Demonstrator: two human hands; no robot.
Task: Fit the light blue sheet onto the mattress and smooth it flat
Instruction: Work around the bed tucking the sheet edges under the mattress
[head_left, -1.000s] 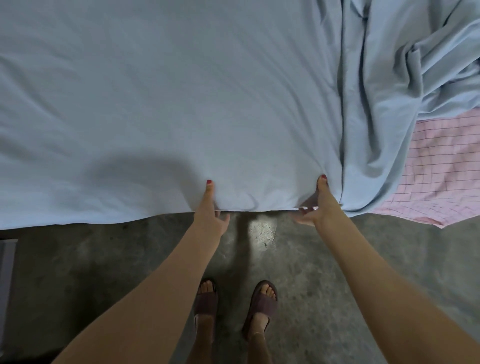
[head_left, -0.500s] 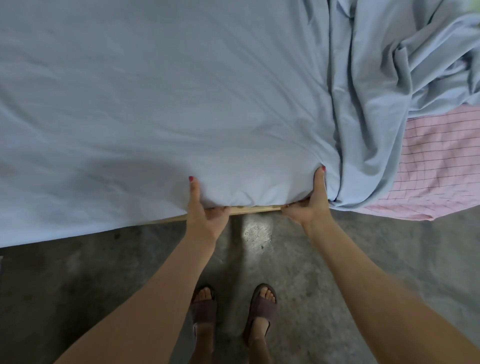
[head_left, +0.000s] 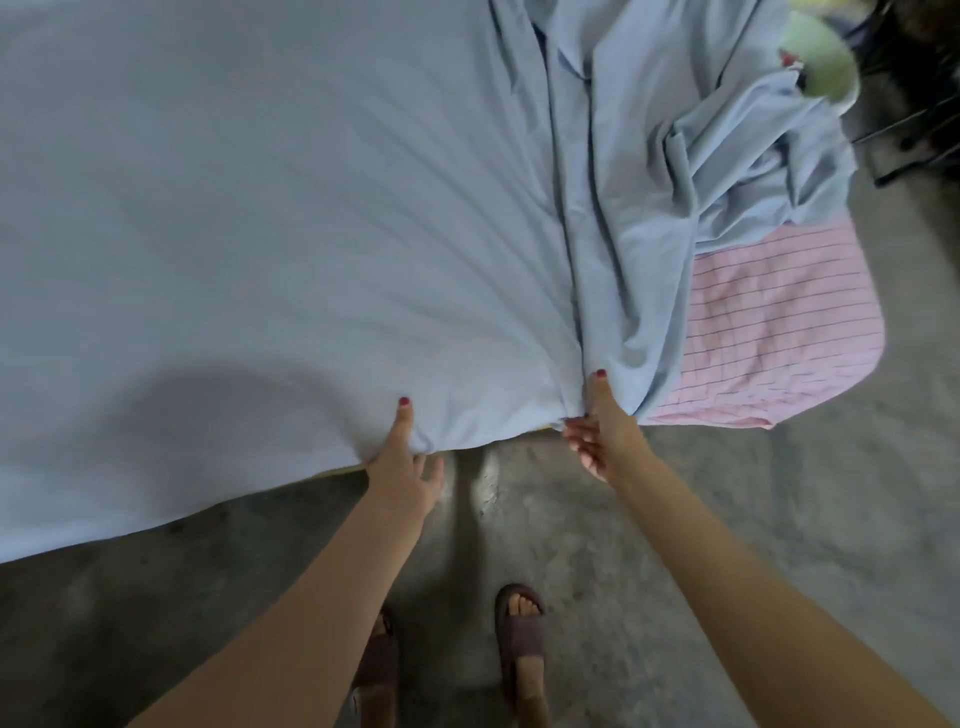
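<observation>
The light blue sheet lies over the mattress, which shows only at its near right corner as pink fabric with thin dark lines. No container is in view. Left of a long lengthwise fold the sheet is spread nearly flat, with shallow creases fanning toward the near edge of the mattress. Right of that fold it is bunched in heavy folds that end short of the pink corner.

The left hand pinches the sheet at the near edge of the mattress: thumb on top, fingers tucked beneath the cloth, where I cannot tell how they lie. The right hand holds the sheet at the foot of the long fold, thumb laid up along the cloth, fingers curled at the hem below it.

Against the frame half a second earlier, both thumbs rest on the sheet as they did then. The pale wooden strip then exposed under the mattress edge between the hands is now nearly covered; only a thin yellowish sliver shows beside each hand. The view has swung right, bringing the far right end of the mattress into sight.

Beyond that far right corner sits a pale green object, partly covered by the bunched sheet, and beside it dark items too blurred to identify. Below the near edge of the mattress is a grey concrete floor, where the person stands in dark sandals.
</observation>
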